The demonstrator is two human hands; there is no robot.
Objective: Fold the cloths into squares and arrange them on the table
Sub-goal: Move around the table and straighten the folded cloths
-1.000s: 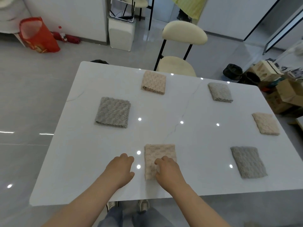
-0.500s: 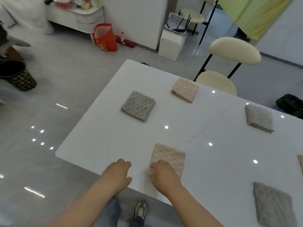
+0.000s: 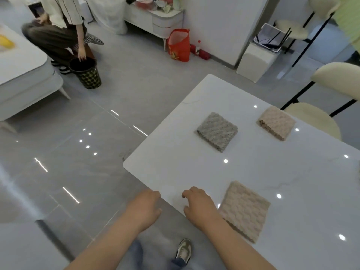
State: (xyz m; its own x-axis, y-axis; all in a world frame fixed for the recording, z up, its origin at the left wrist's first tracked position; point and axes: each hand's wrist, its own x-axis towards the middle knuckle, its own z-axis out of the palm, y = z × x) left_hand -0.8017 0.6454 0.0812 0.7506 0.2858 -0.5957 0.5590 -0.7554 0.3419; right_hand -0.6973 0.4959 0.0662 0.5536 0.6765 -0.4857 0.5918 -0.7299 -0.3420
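On the near left part of the white bench [image 3: 175, 168], a beige cloth [image 3: 245, 210] lies flat and folded into a square. Its near edge seems to show the layers of the fold. Farther on the bench a grey cloth [image 3: 217, 131] is folded the same way, and to the right of it, near the far edge, there is a pinkish cloth [image 3: 276, 122]. The three squares lie well apart from each other, probably so that each one keeps its shape and the arrangement looks like regular rows. Whether more cloths lie to the right cannot be told, because the bench goes out of view there.

The right hand [image 3: 199, 206] is over the bench just to the left of the beige cloth, with its fingers loosely curled and nothing in them. The forearm passes at the near left corner of this cloth; if it touches the cloth is not clear. The left hand [image 3: 145, 208] is at the near left edge of the bench, also loosely curled and holding nothing.

Both hands are free, most likely because the beige cloth needs no more folding or pressing. At the far left, a person crouches on the floor with one hand at a dark bucket [image 3: 85, 73].
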